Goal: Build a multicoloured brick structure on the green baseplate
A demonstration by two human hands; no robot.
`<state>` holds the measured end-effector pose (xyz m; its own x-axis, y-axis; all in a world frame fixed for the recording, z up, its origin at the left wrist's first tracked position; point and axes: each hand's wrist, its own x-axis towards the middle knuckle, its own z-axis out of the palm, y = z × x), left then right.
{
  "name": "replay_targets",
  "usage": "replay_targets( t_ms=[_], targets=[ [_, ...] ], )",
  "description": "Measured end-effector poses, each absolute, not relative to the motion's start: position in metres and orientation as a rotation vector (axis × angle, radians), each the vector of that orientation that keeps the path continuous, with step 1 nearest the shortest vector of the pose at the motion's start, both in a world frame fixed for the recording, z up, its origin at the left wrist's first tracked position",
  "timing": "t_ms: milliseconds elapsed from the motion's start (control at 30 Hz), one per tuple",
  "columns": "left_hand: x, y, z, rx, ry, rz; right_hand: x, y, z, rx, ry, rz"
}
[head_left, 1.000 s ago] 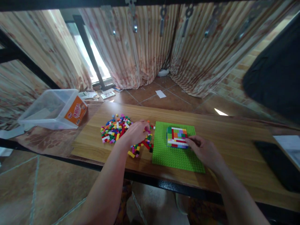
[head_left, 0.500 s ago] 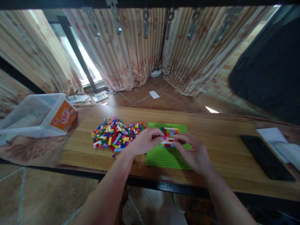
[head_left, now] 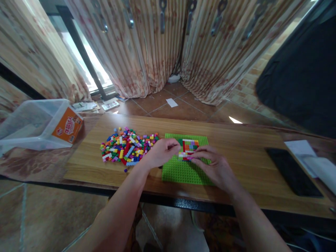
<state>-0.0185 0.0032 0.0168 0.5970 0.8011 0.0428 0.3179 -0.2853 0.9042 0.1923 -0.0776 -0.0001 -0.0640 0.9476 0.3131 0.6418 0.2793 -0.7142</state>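
A green studded baseplate (head_left: 183,173) lies on the table under both hands. On its upper part stands a block of toy bricks (head_left: 192,145) in several colours, with white and red along its edges. My right hand (head_left: 214,164) reaches in from the right, thumb and forefinger pinched on a small pink brick (head_left: 190,158) at the near edge of the block. My left hand (head_left: 164,152) hovers over the baseplate's left side, just left of the block. Its fingers are curled together, and whatever they may hold is hidden.
A heap of loose bricks (head_left: 131,147) lies left of the baseplate on the wooden table (head_left: 244,147). A clear plastic box (head_left: 39,136) with an orange label stands at the far left. A dark flat device (head_left: 292,171) and white paper (head_left: 300,152) lie at the right.
The pink brick was by my left fingertips and is now at my right fingertips. My left hand has drawn slightly back left from the block. The camera view has tilted slightly.
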Motion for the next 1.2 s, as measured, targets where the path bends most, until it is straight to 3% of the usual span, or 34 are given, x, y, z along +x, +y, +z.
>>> replay_targets(
  t_ms=[300,800,1200],
  targets=[
    [-0.013,0.004,0.004,1.937,0.986,0.666,0.187,-0.073,-0.012,-1.593,-1.675,0.395],
    [0.002,-0.01,0.007,1.891,1.349,0.544,0.182,-0.071,-0.009,-1.61,-1.585,0.519],
    [0.009,-0.018,0.004,1.865,1.38,0.585,0.181,-0.07,-0.01,-1.574,-1.57,0.518]
  ],
)
